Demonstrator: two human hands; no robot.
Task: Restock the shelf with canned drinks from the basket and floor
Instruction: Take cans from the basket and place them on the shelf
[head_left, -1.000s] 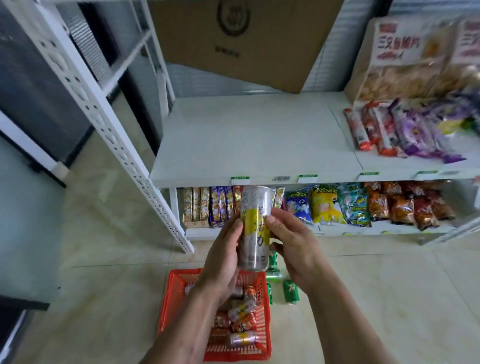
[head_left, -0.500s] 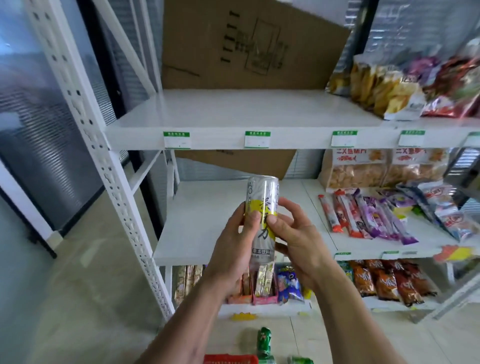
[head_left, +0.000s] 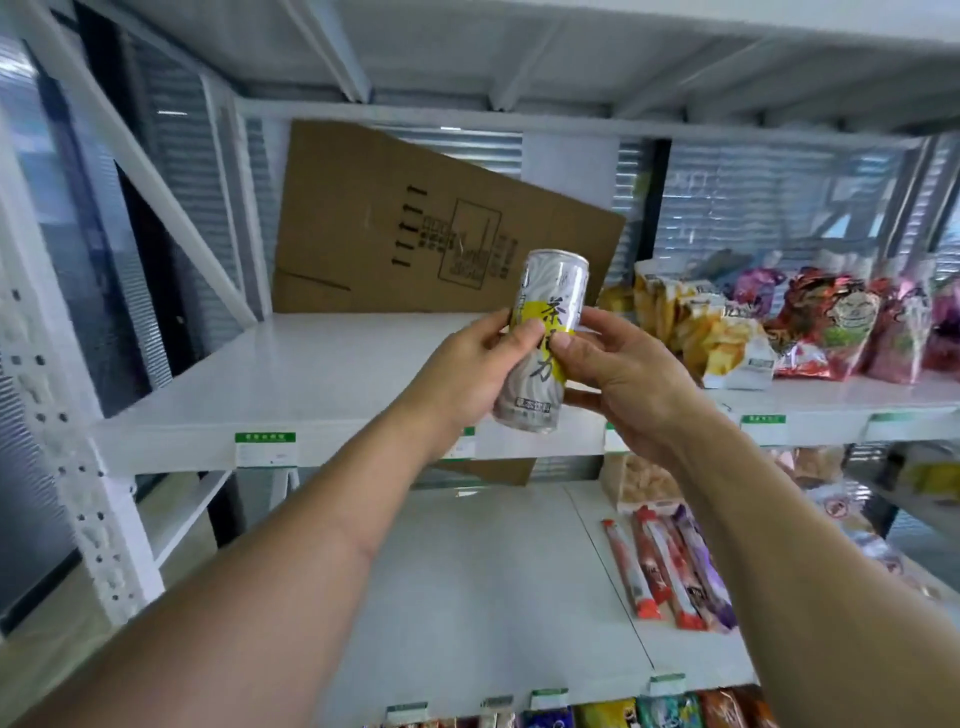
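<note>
Up front, fingers (head_left: 524, 332) of the left hand (head_left: 467, 369) curled round a tall silver-and-yellow can (head_left: 545, 338), thumb across its label; right hand (head_left: 623, 379) gripping the same can from the other side, thumbs nearly touching. Can held upright, slightly tilted, in the air before the front edge of the upper shelf (head_left: 291, 374). Behind, flattened cardboard (head_left: 415, 234) leaning against the back. Snack bags (head_left: 810, 327) on the right of that shelf; stick packets (head_left: 670, 566) lying on the shelf below.
</note>
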